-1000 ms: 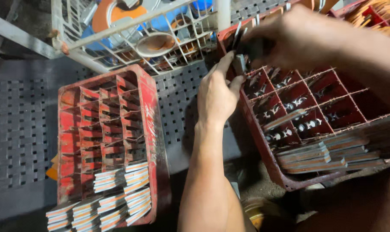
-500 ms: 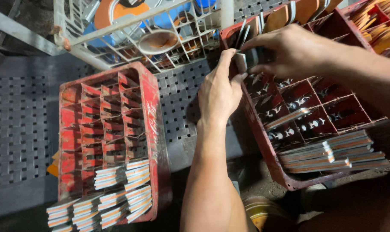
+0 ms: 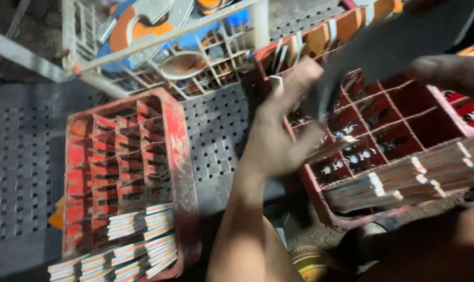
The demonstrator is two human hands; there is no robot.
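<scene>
The dark flat piece [image 3: 388,47] has swung up, blurred, over the right crate [image 3: 320,201] since a moment ago, lifted out of its cells. The right hand [image 3: 451,70] grips it; the left hand [image 3: 278,136] spreads open, holding nothing. Two red crates; the left crate [image 3: 182,172] stands apart beside it on the perforated floor [image 3: 216,136].
</scene>
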